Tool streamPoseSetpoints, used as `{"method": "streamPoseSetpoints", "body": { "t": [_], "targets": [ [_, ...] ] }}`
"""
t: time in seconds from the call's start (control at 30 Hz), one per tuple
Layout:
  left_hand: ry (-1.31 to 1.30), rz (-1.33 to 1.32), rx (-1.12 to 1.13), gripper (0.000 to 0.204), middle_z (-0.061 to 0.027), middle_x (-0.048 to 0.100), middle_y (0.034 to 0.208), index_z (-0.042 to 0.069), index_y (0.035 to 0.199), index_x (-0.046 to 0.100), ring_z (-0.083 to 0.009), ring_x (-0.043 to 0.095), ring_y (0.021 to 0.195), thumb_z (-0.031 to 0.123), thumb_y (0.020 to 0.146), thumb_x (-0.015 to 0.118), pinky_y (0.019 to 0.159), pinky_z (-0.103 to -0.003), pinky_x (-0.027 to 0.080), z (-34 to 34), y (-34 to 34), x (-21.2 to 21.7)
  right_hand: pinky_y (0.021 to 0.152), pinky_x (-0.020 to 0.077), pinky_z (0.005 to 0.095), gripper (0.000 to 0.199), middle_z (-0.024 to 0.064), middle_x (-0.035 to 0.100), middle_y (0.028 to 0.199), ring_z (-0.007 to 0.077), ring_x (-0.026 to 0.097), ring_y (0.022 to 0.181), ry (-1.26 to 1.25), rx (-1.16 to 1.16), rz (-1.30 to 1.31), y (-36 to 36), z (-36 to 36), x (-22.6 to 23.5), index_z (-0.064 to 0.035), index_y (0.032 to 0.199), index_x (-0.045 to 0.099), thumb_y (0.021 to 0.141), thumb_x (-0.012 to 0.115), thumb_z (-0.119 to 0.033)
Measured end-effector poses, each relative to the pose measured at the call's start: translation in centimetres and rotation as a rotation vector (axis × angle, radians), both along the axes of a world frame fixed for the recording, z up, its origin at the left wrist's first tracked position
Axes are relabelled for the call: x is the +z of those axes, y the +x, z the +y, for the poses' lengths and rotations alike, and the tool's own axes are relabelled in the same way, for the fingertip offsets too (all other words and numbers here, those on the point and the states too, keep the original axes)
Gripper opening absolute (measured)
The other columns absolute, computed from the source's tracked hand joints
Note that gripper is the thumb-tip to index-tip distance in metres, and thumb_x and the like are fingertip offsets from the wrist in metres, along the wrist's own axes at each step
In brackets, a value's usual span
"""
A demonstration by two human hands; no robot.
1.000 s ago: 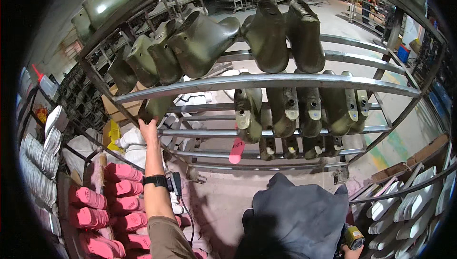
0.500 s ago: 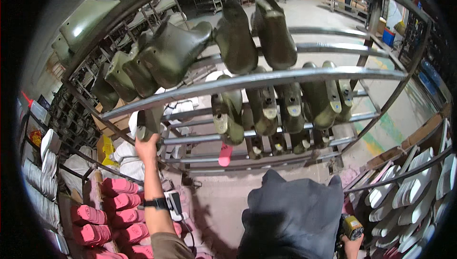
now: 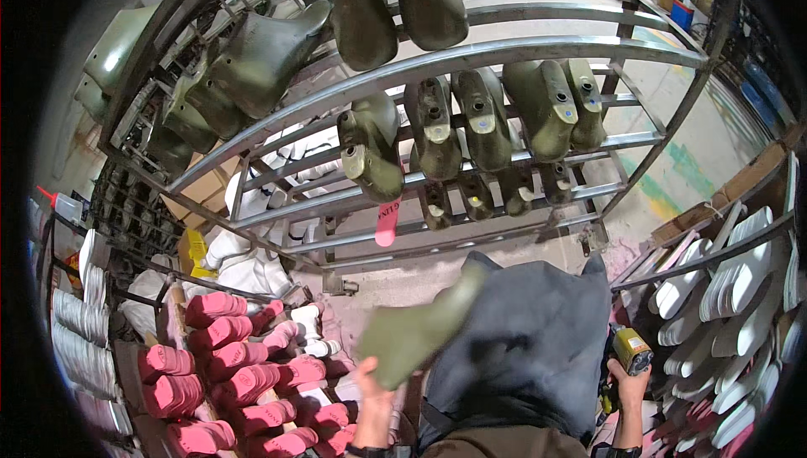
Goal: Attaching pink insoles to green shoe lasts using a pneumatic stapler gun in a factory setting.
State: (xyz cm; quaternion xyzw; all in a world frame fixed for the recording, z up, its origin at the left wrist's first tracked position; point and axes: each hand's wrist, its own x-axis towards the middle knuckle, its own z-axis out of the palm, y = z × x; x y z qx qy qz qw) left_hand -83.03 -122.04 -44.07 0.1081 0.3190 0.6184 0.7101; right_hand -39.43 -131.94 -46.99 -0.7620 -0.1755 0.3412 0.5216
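Green boot mould (image 3: 418, 329): blurred, tilted, held low in front of the person's dark apron (image 3: 521, 357), below the metal rack (image 3: 471, 54).
Left hand (image 3: 372, 395): fingers closed around the lower end of the green boot mould.
Right hand (image 3: 626, 378): closed around a yellow tool (image 3: 630, 349) at the apron's right edge.
Rack: more green moulds (image 3: 471, 121) hang in rows on its bars, and one pink piece (image 3: 386, 222) hangs below them.
Left side: pink shoe forms (image 3: 244, 374) stacked beside the left hand.
Right side: white soles (image 3: 723, 281) stand on shelves.
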Motion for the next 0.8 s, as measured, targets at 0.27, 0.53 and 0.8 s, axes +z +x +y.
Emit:
{"method": "streamPoseSetpoints", "body": {
  "t": [0.27,0.53,0.8],
  "targets": [
    [-0.267,0.364,-0.479,0.052,-0.0129,0.059,0.111,0.000,0.129,0.047,-0.0284,0.061,0.093,0.030,0.087,0.058,0.076,-0.039,0.053,4.9,14.2,-3.7,0.044,0.0426,0.0258,0.027,0.0038,0.058,0.070,0.0123,0.052,0.048,0.051,-0.028,-0.022,-0.5,1.4,0.9,0.0003,0.097,0.056,0.078,0.073,-0.007],
    [0.093,1.821,-0.744,0.042,-0.0198,0.065,0.093,0.011,0.113,0.063,-0.0362,0.064,0.083,0.037,0.080,0.059,0.075,-0.044,0.050,15.3,10.2,-3.0,0.081,0.0462,0.0313,0.049,0.0103,0.063,0.100,0.0180,0.060,0.088,0.009,0.085,-0.154,1.0,7.2,-0.9,0.0067,0.108,0.058,0.074,0.079,-0.021],
    [0.056,2.214,-0.054,0.044,-0.0237,0.065,0.091,0.003,0.096,0.064,-0.0400,0.063,0.086,0.040,0.072,0.069,0.073,-0.046,0.050,29.3,-2.1,-7.8,0.080,0.0463,0.0301,0.047,0.0081,0.064,0.098,0.0166,0.060,0.086,0.038,0.129,-0.141,0.6,7.7,-1.0,0.0048,0.108,0.059,0.073,0.080,-0.019]
  ]
}}
